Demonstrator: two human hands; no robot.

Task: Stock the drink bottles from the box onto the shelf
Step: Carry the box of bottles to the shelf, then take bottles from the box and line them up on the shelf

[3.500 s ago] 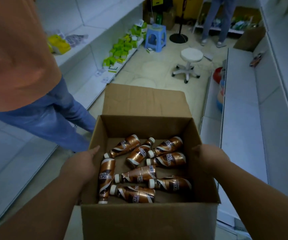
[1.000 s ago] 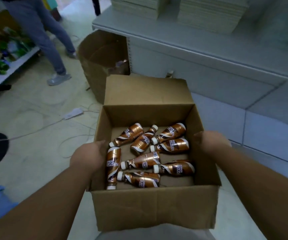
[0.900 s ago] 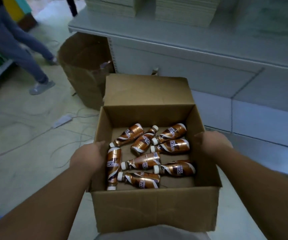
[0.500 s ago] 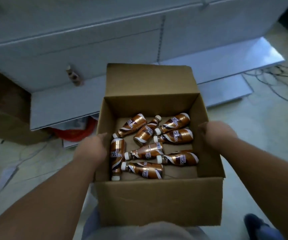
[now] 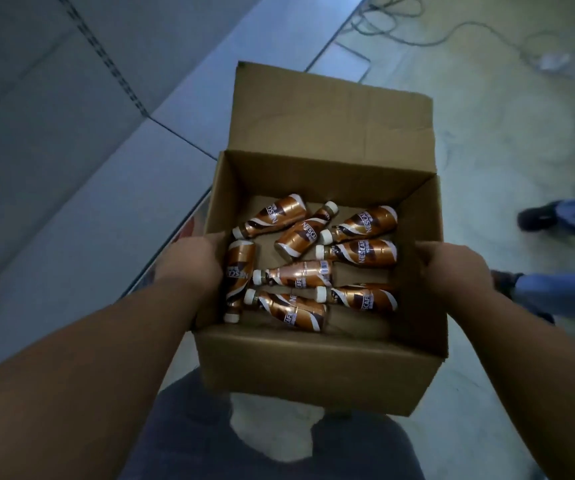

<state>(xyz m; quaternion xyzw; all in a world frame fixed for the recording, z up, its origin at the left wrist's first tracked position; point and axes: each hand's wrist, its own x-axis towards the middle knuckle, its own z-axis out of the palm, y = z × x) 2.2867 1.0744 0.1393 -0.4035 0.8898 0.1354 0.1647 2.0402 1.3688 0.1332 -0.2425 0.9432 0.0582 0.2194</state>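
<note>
I hold an open cardboard box (image 5: pixel 313 365) in front of me, its far flap standing up. Several copper-brown drink bottles (image 5: pixel 299 275) with white caps lie on their sides on its floor. My left hand (image 5: pixel 189 261) grips the box's left wall, fingers over the rim. My right hand (image 5: pixel 452 268) grips the right wall the same way. A pale grey shelf (image 5: pixel 81 216) runs diagonally along the left, low and bare near the box.
Another person's legs in blue jeans and dark shoes (image 5: pixel 563 223) stand close at the right. Cables (image 5: pixel 417 26) trail over the pale floor at the top right. My own dark trousers (image 5: pixel 279 441) show below the box.
I have turned with the box: the shelf has swung from straight ahead to my left, and a person's legs have come into view at the right. Both hands keep their grip.
</note>
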